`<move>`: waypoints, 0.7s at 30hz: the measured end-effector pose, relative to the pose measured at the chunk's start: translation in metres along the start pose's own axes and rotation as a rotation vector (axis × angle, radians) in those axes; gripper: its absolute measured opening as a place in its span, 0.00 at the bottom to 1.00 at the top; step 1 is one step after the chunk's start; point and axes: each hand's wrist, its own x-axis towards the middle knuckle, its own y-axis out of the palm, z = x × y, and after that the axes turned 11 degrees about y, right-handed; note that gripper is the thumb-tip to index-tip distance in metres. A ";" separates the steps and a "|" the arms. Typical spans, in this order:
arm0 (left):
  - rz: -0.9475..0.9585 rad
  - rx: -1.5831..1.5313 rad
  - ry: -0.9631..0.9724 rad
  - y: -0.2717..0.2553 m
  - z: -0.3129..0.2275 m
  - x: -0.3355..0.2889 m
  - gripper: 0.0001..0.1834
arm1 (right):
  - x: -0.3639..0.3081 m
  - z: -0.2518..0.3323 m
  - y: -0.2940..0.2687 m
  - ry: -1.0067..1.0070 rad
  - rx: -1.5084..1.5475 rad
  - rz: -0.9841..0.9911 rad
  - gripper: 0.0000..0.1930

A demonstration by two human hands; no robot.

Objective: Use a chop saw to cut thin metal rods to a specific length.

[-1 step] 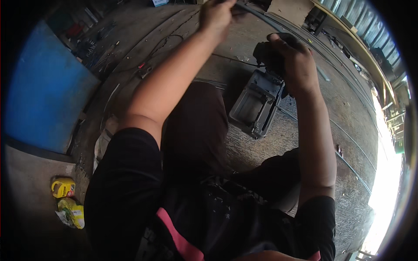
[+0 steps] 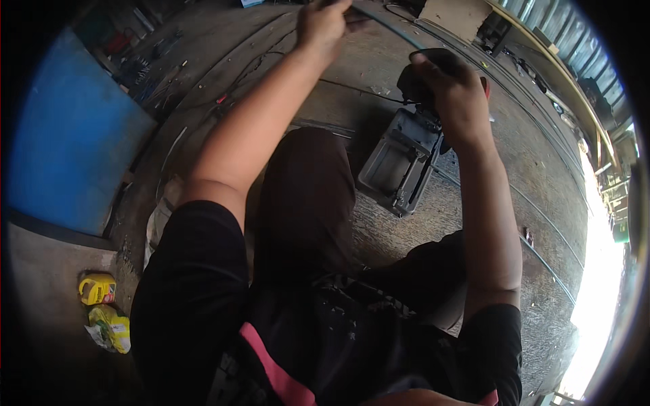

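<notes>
My left hand (image 2: 321,30), arm stretched out to the far middle, is closed round a thin metal rod (image 2: 389,28). From there the rod slants down to the right, toward my right hand. My right hand (image 2: 460,98) grips the dark upper part of what looks like a chop saw (image 2: 414,84); its palm side and the exact grip are hidden. Below that hand stands the saw's grey metal base (image 2: 389,166), tray-like, on the floor in front of my bent knee. A red part shows beside my right knuckles.
Long thin rods (image 2: 548,230) lie across the floor on the right. A blue panel (image 2: 74,135) stands at the left, with a yellow jug (image 2: 98,289) and a yellow bag (image 2: 112,329) near it. A dark cable (image 2: 359,89) runs to the saw. Corrugated sheeting (image 2: 575,40) edges the far right.
My left hand has shifted slightly to the left, and more of the rod shows between my hands. My right hand has barely moved and keeps its grip.
</notes>
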 end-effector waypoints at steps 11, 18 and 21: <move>-0.351 0.237 -0.281 -0.209 0.136 0.042 0.12 | 0.167 -0.170 0.101 0.015 -1.306 -0.099 0.19; -0.472 0.236 -0.503 -0.301 0.270 0.068 0.12 | 0.275 -0.295 0.134 0.204 -1.366 0.170 0.14; -0.475 0.165 -0.620 -0.339 0.334 0.075 0.12 | 0.318 -0.359 0.145 0.233 -1.346 0.203 0.13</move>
